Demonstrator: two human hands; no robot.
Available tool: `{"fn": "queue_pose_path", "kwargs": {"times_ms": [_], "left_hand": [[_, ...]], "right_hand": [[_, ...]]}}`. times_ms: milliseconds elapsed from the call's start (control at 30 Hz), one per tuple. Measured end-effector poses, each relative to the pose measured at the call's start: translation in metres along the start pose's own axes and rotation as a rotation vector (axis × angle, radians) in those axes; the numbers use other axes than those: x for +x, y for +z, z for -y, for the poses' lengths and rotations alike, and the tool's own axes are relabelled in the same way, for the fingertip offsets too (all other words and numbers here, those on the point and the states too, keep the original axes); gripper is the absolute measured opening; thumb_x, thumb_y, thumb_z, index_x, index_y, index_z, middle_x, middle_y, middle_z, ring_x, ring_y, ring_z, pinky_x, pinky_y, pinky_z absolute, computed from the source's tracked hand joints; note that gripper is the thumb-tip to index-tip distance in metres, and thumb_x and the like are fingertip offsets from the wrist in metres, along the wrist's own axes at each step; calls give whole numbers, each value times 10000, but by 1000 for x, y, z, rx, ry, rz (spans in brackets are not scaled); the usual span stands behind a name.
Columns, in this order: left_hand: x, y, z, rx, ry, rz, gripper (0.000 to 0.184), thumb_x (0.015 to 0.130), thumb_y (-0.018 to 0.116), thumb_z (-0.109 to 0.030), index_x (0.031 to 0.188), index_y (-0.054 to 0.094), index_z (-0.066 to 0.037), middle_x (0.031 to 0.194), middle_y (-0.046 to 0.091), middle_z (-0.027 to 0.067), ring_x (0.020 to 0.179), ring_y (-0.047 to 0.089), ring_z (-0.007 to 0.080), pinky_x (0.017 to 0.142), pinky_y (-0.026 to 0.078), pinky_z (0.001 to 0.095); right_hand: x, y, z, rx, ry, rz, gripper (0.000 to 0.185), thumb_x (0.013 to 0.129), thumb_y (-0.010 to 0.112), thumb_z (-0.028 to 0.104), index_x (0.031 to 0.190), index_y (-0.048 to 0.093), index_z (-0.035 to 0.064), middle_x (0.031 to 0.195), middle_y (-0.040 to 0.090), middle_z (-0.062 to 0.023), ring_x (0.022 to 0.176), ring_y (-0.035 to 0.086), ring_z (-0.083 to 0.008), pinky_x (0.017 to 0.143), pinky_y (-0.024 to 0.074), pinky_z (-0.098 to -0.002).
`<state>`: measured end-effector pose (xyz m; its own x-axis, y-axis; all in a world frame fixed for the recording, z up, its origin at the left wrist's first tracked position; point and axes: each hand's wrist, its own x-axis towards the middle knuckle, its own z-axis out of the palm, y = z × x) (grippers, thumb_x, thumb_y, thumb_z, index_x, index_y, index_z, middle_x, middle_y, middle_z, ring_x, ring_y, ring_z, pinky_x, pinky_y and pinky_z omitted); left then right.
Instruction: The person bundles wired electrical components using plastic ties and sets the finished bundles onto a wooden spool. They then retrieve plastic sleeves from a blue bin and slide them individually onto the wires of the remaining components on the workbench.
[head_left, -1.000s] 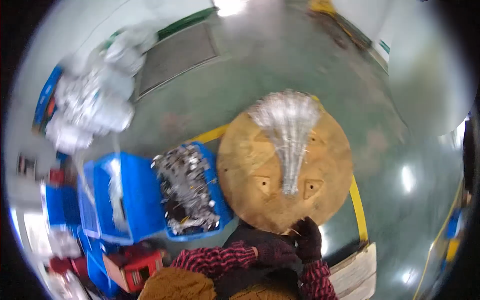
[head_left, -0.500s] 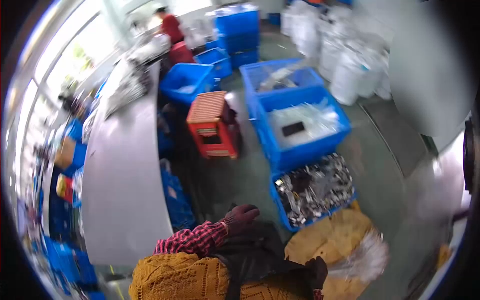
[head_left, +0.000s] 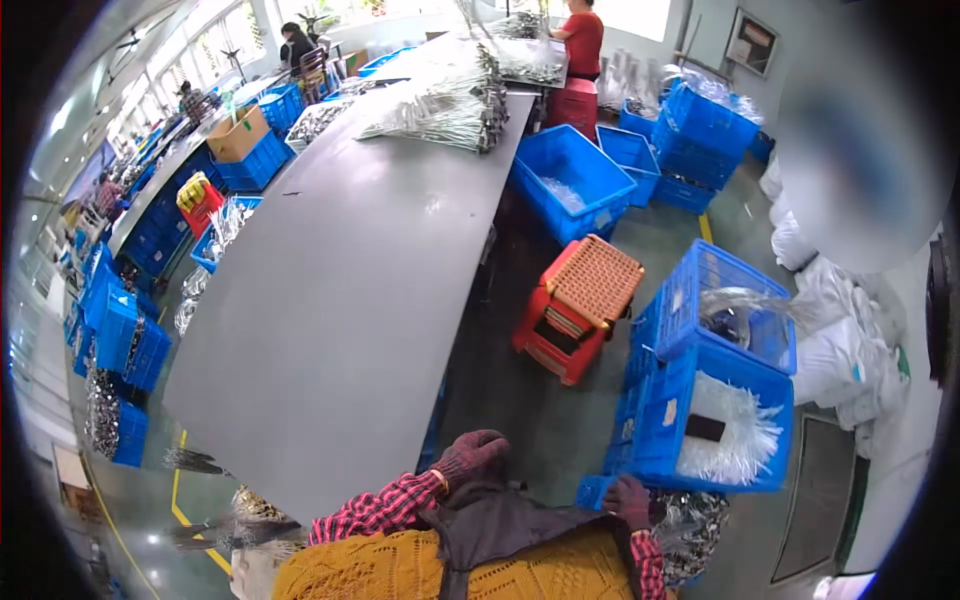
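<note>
My left hand [head_left: 473, 456], in a dark knitted glove, is held near my lap beside the right edge of the grey table [head_left: 330, 300]. Its fingers look curled, but whether anything is in them cannot be made out. My right hand [head_left: 628, 502], also gloved, hangs over the near left edge of a blue crate of metal pieces [head_left: 690, 535]; its fingers point up and their grip is unclear. Just beyond it stands a blue crate [head_left: 785, 440] of clear strips with a dark flat object [head_left: 705, 427] on them.
A red stool [head_left: 597, 280] with a woven seat stands right of the table. A bundle of clear strips [head_left: 440, 110] lies at the table's far end. A person in red [head_left: 583, 45] is behind it. Stacked blue crates [head_left: 705, 135] and white sacks [head_left: 825, 350] are on the right.
The view has swung left from the round wooden board to the grey table, and the board is out of view. My hands, close together at first, are now apart.
</note>
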<state>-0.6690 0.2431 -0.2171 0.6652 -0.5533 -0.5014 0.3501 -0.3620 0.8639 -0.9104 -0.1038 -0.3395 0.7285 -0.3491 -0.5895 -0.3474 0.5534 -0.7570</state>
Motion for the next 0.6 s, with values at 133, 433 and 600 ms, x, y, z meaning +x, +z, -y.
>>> {"fn": "queue_pose_path", "kwargs": {"times_ms": [133, 433, 600], "left_hand": [[62, -35, -46, -358, 0, -100, 340, 920, 660, -259, 1147, 628, -8, 943, 660, 40, 841, 608, 98, 790, 509, 254], [226, -59, -149, -328, -46, -268, 293, 961, 598, -212, 1166, 615, -4, 984, 667, 71, 861, 636, 141, 792, 543, 301], [317, -73, -185, -318, -100, -504, 310, 968, 584, -208, 1166, 602, 30, 999, 670, 118, 891, 672, 199, 809, 558, 341]], "right_hand": [[93, 62, 82, -383, 14, -118, 420, 916, 575, 234, 1282, 518, 35, 984, 604, -117, 777, 606, -221, 611, 539, -370], [400, 16, 167, -289, 126, -133, 437, 905, 580, 203, 1317, 477, 98, 1074, 579, -94, 883, 576, -213, 665, 542, -408], [572, 16, 212, -493, -93, -71, 532, 876, 628, 178, 1365, 438, 86, 1240, 552, -132, 1116, 547, -278, 788, 537, -484]]}}
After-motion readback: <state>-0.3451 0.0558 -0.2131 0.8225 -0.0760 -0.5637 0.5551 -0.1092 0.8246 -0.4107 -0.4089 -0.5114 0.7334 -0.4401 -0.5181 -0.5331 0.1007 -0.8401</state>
